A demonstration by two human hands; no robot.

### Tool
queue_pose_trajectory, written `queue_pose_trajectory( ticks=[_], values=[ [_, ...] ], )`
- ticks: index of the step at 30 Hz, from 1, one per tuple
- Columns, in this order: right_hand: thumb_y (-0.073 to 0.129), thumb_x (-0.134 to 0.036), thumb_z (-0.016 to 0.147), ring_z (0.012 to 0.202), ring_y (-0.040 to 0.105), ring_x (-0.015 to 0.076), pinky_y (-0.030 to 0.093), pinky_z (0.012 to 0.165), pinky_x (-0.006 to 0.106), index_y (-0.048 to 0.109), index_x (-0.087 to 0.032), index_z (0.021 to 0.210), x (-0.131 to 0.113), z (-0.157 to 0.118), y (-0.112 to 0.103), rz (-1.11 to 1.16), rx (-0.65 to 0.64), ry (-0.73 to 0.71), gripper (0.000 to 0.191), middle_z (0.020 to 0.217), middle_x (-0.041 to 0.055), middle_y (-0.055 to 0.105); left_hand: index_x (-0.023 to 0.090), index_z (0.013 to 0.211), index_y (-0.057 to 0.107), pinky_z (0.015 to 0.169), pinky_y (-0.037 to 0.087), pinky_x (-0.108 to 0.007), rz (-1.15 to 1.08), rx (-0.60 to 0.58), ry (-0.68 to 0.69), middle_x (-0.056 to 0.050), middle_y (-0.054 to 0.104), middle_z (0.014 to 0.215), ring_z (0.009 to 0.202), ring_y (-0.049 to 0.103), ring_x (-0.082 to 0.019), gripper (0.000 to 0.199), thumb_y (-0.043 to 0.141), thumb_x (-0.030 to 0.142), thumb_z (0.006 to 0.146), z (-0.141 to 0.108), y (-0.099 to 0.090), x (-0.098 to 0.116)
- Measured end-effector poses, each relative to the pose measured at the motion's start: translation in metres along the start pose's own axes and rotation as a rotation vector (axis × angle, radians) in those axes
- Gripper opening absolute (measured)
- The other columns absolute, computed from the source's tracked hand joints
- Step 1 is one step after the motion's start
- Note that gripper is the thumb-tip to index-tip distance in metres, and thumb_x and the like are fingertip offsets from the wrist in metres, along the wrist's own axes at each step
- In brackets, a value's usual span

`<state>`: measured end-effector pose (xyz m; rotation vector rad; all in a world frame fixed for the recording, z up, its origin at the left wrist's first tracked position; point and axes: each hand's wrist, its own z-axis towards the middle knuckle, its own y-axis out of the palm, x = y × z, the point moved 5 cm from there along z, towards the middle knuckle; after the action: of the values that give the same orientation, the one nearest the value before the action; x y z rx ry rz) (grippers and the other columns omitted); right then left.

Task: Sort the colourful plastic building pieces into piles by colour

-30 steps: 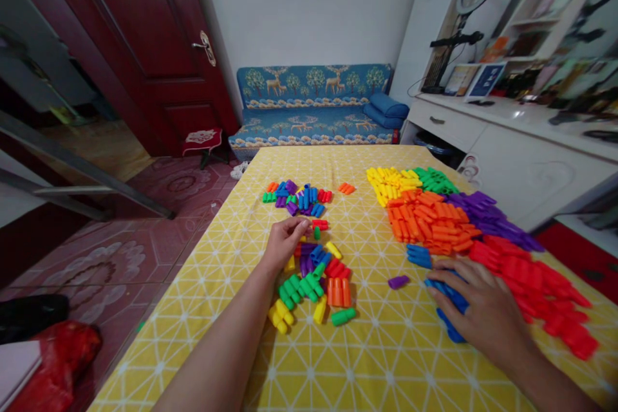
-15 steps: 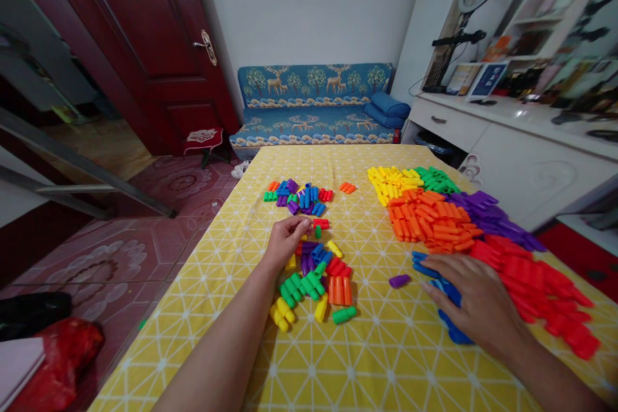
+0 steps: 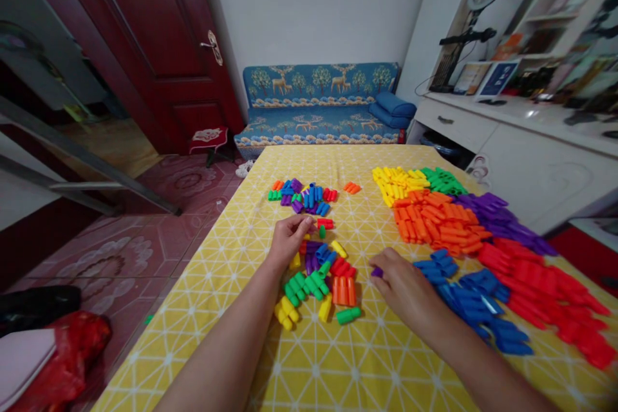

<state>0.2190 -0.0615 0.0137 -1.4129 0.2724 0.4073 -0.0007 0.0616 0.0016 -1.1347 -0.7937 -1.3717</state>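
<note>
My right hand point(image 3: 403, 282) is closed with its fingertips around a purple plastic piece point(image 3: 377, 272), low over the patterned tablecloth. Left of it, my left hand point(image 3: 288, 238) is pinched; whatever sits between its fingertips is hidden. Just beyond those fingertips lie a red piece point(image 3: 325, 224) and a small green piece point(image 3: 322, 232). Between the hands spreads a mixed cluster, with green pieces point(image 3: 305, 286), orange pieces point(image 3: 344, 291), yellow pieces point(image 3: 286, 313) and a single green piece point(image 3: 348, 315). Blue pieces point(image 3: 466, 302) lie heaped beside my right wrist.
Sorted heaps fill the table's right side: yellow point(image 3: 398, 181), green point(image 3: 441, 181), orange point(image 3: 437, 222), purple point(image 3: 492, 215) and red point(image 3: 545, 290). Farther back are a mixed pile point(image 3: 302, 196) and a few orange pieces point(image 3: 352, 188). A patterned sofa point(image 3: 318, 112) stands beyond the table.
My right hand has moved left off the blue pieces and taken hold of the purple piece that lay alone on the cloth. My left hand stays pinched in about the same place.
</note>
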Motion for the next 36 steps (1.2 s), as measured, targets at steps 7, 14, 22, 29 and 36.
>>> queue_pose_trajectory(
  ticks=[7,14,22,29,36],
  values=[
    [0.055,-0.02,0.078,0.081,0.062,0.0167,0.054,0.074,0.033,0.064,-0.018,0.108,-0.027,0.079,0.027,0.622,0.42,0.023,0.031,0.111,0.0099,0.062,0.015,0.083,0.073,0.067,0.053,-0.026,0.035,0.134,0.011,-0.005,0.073,0.074,0.069,0.068,-0.017,0.038,0.059,0.05,0.087,0.0,-0.012,0.0],
    [0.063,-0.039,0.076,0.09,0.062,0.0202,0.053,0.078,0.037,0.059,-0.015,0.114,0.016,0.092,0.049,1.056,0.621,0.307,0.044,0.113,0.0116,0.064,0.016,0.091,0.072,0.078,0.052,-0.028,0.066,0.233,0.065,-0.006,0.073,0.09,0.083,0.067,-0.018,0.032,0.058,0.045,0.089,0.002,-0.021,0.005],
    [0.062,-0.037,0.076,0.094,0.065,0.0201,0.053,0.07,0.029,0.056,-0.017,0.111,0.016,0.088,0.044,1.252,0.698,0.37,0.04,0.123,0.0118,0.059,0.019,0.112,0.07,0.102,0.046,-0.037,0.512,-0.137,0.355,-0.012,0.067,0.119,0.113,0.061,-0.024,0.029,0.058,0.031,0.088,0.078,0.038,0.049],
    [0.062,-0.039,0.078,0.095,0.064,0.0189,0.053,0.071,0.029,0.054,-0.018,0.112,0.029,0.091,0.05,1.308,0.706,0.378,0.041,0.12,0.011,0.058,0.03,0.138,0.053,0.112,0.026,-0.064,1.092,-0.601,0.342,-0.009,0.032,0.158,0.143,0.03,-0.041,0.055,0.064,0.043,0.085,0.137,0.139,0.006],
    [0.066,-0.036,0.076,0.093,0.065,0.0174,0.054,0.073,0.029,0.055,-0.018,0.109,0.027,0.092,0.049,1.358,0.702,0.363,0.038,0.114,0.0089,0.06,0.028,0.131,0.06,0.105,0.042,-0.035,1.079,-0.665,0.349,-0.008,0.054,0.142,0.124,0.056,-0.025,0.041,0.053,0.032,0.091,0.122,0.102,-0.009]
  ],
)
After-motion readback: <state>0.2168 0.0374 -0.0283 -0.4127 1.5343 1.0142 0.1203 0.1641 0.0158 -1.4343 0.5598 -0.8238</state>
